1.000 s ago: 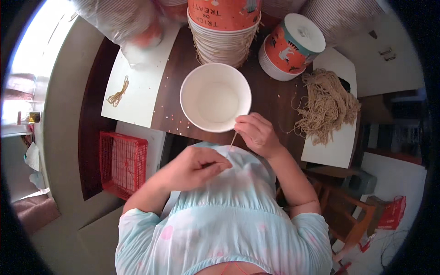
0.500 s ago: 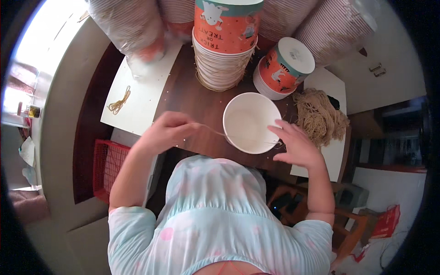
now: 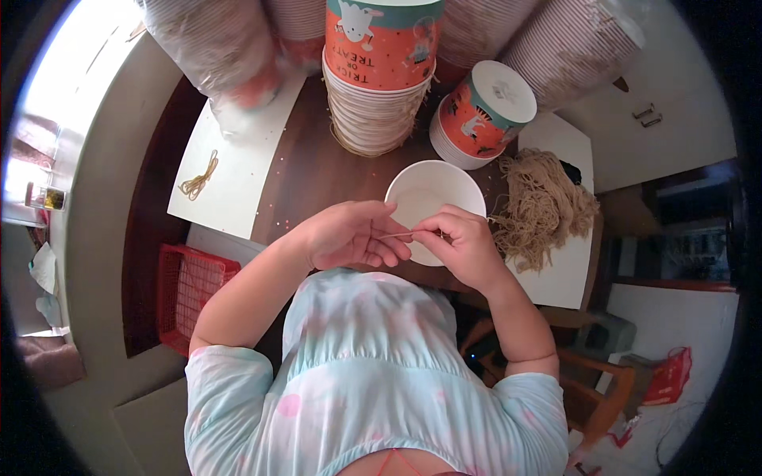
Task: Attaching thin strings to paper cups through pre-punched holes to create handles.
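Observation:
Over the near rim of a white paper bucket (image 3: 435,184) on the brown table, both my hands meet. My right hand (image 3: 460,242) is closed in a pinch on a thin tan string (image 3: 401,235). The string runs toward the fingers of my left hand (image 3: 353,236), which is turned palm up with its fingers apart. Where the string ends by the left fingers I cannot make out. To the right of the bucket lies a loose heap of tan strings (image 3: 548,206).
Behind the bucket stand a tall stack of orange printed buckets (image 3: 381,51) and a shorter stack (image 3: 480,119). Wrapped bucket stacks (image 3: 210,47) line the back. A small cord bundle (image 3: 200,181) lies on the white surface at left. A red basket (image 3: 194,293) sits below it.
My left hand has moved right and turned palm up, its fingers opening. My right hand has come left from the bucket's right rim and now pinches the string.

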Demonstrator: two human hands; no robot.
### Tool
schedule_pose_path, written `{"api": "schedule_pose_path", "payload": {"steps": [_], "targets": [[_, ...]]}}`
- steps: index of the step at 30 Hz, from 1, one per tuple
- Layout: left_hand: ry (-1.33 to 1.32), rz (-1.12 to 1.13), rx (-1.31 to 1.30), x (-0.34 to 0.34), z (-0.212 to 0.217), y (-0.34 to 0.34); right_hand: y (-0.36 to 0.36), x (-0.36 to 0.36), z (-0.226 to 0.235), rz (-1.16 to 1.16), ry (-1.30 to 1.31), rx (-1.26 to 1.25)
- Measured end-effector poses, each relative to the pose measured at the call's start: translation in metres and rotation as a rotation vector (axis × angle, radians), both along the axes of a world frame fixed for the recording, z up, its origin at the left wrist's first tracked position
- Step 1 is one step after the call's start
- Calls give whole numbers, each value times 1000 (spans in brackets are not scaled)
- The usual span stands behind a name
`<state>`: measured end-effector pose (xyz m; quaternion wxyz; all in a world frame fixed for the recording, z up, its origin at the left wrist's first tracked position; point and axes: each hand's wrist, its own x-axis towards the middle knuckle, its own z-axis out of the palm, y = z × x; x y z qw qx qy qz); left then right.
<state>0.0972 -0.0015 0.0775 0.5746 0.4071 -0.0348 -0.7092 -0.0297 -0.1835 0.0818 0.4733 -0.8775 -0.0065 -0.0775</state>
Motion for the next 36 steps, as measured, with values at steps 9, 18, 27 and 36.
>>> {"api": "schedule_pose_path", "payload": {"steps": [9,18,27,36], "targets": [[-390,0,89,-14,-7,5,-9,-10,-1,1,28,-20],[-773,-89,8,-28,19,-1,17,-21,-7,144,305,710],[-1592,216,128,-22,-28,-15,-35,7,-25,-94,-120,-340],[-851,408,145,22,-78,-23,-76,51,-40,130,279,-536]]}}
